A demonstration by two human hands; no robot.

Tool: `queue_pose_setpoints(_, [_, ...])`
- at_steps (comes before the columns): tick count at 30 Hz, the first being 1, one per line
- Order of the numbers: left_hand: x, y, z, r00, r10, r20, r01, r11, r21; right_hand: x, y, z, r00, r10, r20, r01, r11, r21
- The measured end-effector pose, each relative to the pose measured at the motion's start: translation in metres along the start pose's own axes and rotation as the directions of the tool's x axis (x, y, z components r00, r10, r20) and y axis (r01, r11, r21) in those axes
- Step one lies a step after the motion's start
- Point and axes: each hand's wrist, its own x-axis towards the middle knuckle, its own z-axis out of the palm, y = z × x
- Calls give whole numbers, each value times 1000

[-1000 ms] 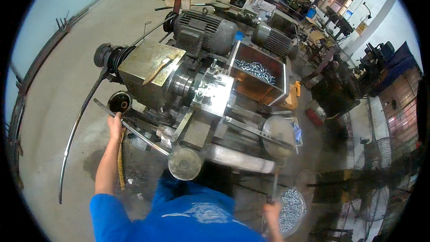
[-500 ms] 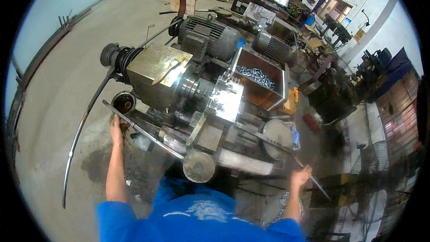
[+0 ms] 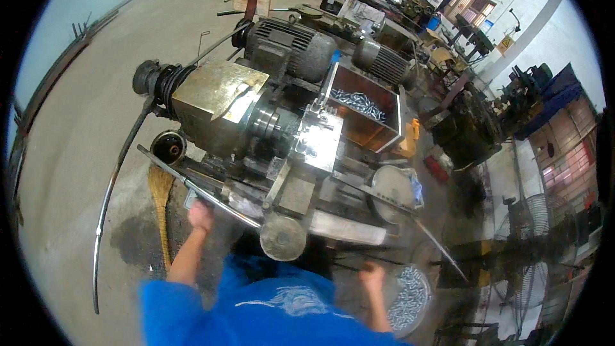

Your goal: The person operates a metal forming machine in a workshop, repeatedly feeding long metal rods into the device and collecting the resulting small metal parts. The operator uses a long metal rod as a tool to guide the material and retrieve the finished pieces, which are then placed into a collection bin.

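While our left hand point(image 3: 200, 216) is hovering at the long steel lever point(image 3: 221, 204), our right hand point(image 3: 371, 276) is hanging beside the round basin point(image 3: 430, 296) with fingers curled (whether either is grasping anything, we cannot tell). Short metal pins point(image 3: 410, 295) are lying heaped in the basin, and more are sitting in the open-topped box point(image 3: 365, 131) beyond the bright slide block point(image 3: 318, 139). With both containers holding plenty, we are judging the work underway, though which pins are finished and which are waiting is escaping us.
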Motion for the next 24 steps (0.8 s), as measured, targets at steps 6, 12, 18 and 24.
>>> queue_pose_setpoints(6, [48, -34, -53, 863, 244, 442, -376, 895, 239, 55, -24, -46, 984, -171, -52, 177, 974, 143])
queue_pose_setpoints(12, [58, -111, -7, 851, 261, 456, -363, 919, 152, 107, -215, -69, 747, -661, -69, 660, 724, 203])
queue_pose_setpoints(18, [61, -48, -265, 988, 149, 29, -132, 938, -321, 142, -374, -7, 391, -920, 22, 918, 392, 65])
queue_pose_setpoints(24, [41, -182, -298, 903, -430, 6, 423, 886, -190, 151, -437, 43, 545, -730, 412, 833, 528, -166])
